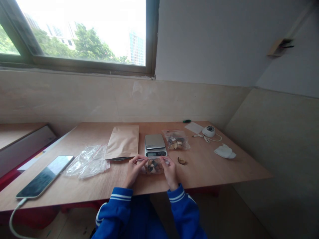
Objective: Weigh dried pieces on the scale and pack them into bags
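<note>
Both of my hands hold a small clear zip bag point(152, 166) filled with brown and dark pieces, just in front of a small digital kitchen scale point(155, 145). My left hand point(133, 171) pinches the bag's top left edge. My right hand point(169, 171) pinches its top right edge. The bag rests low over the wooden table point(211, 169). A second filled clear bag point(176, 140) lies to the right of the scale. One loose brown piece point(181, 161) sits on the table near my right hand.
A brown paper pouch point(122, 141) lies left of the scale, with empty clear bags point(87, 162) beside it. A phone point(46, 176) on a cable sits at the far left. At the right are a white round device point(208, 131), a white paper point(193, 127), a green pen point(186, 121) and a white crumpled object point(224, 151).
</note>
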Available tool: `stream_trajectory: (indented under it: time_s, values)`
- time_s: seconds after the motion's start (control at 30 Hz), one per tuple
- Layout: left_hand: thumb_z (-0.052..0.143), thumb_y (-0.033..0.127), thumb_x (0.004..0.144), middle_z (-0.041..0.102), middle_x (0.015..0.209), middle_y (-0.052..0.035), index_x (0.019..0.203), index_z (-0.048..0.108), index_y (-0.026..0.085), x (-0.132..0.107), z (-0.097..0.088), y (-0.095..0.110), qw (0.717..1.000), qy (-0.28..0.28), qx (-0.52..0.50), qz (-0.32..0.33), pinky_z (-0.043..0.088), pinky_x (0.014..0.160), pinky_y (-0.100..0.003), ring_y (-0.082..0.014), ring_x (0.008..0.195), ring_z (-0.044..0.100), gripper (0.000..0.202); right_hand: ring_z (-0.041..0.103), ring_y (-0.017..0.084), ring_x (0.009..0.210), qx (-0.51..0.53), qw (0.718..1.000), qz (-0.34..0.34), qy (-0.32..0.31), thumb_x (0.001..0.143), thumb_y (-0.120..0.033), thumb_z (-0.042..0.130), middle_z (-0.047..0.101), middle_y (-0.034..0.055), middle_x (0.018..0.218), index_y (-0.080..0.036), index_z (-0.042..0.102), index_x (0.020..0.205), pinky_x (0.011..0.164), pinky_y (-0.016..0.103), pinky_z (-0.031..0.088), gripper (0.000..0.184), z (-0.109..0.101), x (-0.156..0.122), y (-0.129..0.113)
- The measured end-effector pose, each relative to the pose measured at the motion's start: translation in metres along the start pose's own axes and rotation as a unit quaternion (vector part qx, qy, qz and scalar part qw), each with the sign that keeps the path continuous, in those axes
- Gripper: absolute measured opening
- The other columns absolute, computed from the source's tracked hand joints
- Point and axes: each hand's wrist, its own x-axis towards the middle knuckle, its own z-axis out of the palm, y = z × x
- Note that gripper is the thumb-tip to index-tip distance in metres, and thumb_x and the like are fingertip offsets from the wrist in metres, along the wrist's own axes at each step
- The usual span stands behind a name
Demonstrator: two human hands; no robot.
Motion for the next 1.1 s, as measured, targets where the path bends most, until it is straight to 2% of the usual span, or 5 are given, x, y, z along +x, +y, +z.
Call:
stream_trajectory:
  time_s: [0.1,0.23,0.37,0.7,1.1]
  values:
    - [0.068,0.042,0.074,0.069,0.076,-0.0029,0.076,0.067,0.018,0.000,0.000,0.000,1.000,0.004,0.014,0.016,0.049,0.070,-0.029,-0.0200,0.075,0.064,0.024,0.063,0.022,0.086,-0.029,0.999,-0.033,-0.006,0.082,-0.045,0.060,0.069,0.0070,0.088,-0.016,0.067,0.089,0.080,0.035,0.050,0.031,0.000,0.000,-0.002]
    - [0.067,0.038,0.076,0.069,0.079,-0.0026,0.078,0.067,0.020,-0.001,0.000,-0.004,0.997,0.027,0.043,0.064,0.048,0.075,-0.029,-0.0193,0.079,0.064,0.019,0.054,0.024,0.106,-0.189,0.960,-0.201,0.054,0.085,-0.036,0.058,0.061,0.0104,0.112,-0.020,0.060,0.115,0.095,0.041,0.040,0.034,0.000,0.002,-0.018]
    - [0.066,0.036,0.077,0.067,0.079,-0.0031,0.080,0.067,0.020,-0.002,0.001,-0.010,0.991,0.035,0.069,0.107,0.048,0.074,-0.029,-0.0189,0.077,0.063,0.015,0.053,0.023,0.107,-0.346,0.882,-0.299,-0.112,0.088,-0.025,0.056,0.063,0.0060,0.106,-0.024,0.065,0.103,0.096,0.040,0.034,0.018,0.003,0.007,-0.046]
    - [0.062,0.033,0.081,0.066,0.080,-0.0032,0.081,0.068,0.022,-0.005,0.000,-0.009,0.980,0.035,0.092,0.170,0.048,0.071,-0.028,-0.0180,0.077,0.062,0.012,0.057,0.021,0.092,-0.430,0.798,-0.349,-0.238,0.091,-0.019,0.053,0.068,0.0047,0.088,-0.020,0.066,0.086,0.089,0.037,0.033,0.014,0.015,0.022,-0.068]
    - [0.060,0.029,0.084,0.066,0.078,-0.0019,0.082,0.066,0.020,-0.004,-0.001,-0.016,0.962,0.065,0.136,0.227,0.048,0.071,-0.027,-0.0158,0.075,0.061,0.011,0.051,0.021,0.082,-0.473,0.791,-0.353,-0.162,0.085,-0.007,0.054,0.063,0.0038,0.081,-0.018,0.060,0.078,0.078,0.032,0.034,0.014,0.030,0.018,-0.045]
